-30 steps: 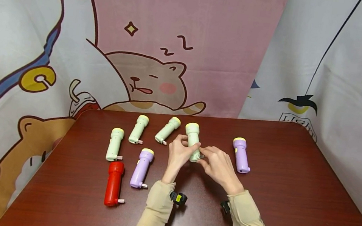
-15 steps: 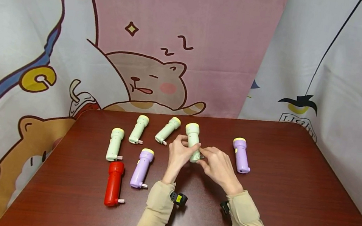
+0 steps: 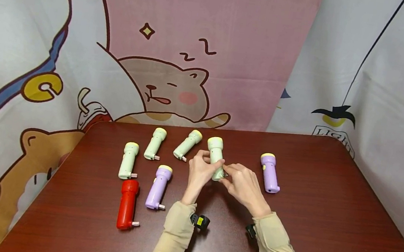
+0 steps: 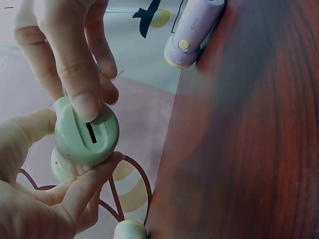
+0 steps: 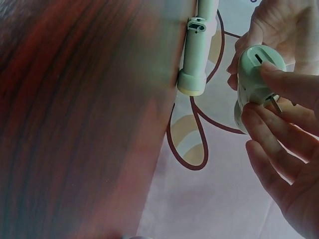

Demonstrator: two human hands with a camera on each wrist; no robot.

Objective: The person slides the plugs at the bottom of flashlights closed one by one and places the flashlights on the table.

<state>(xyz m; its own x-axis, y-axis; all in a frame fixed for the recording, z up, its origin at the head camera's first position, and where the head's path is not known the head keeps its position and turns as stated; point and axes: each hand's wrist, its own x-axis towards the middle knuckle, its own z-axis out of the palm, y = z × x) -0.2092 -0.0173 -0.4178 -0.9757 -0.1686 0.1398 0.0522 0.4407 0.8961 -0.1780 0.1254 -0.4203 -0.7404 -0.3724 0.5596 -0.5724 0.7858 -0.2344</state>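
With my left hand [image 3: 202,169] I hold the barrel of a pale green flashlight [image 3: 216,151], thumb and fingers closed around it. It is near the middle of the far edge of the table [image 3: 326,227]; the head points to that edge and the tail is toward me. My right hand [image 3: 244,184] pinches the tail: the thumb lies on the end cap beside a dark slot [image 4: 91,133], and other fingertips touch the side, where a thin metal piece [image 5: 276,104] sticks out.

I judge that the step in hand is fine work at this tail. So the left grip should be firm, because the smooth barrel can turn. The right fingertips should press lightly and straight; pushed sideways, such thin metal could bend, I suppose. It is better if my thumb leaves the slot visible. Whether the metal piece is loose, I cannot tell.

A purple flashlight [image 3: 270,173] lies just beside my right hand, toward the right edge, so I should not swing my wrist there.
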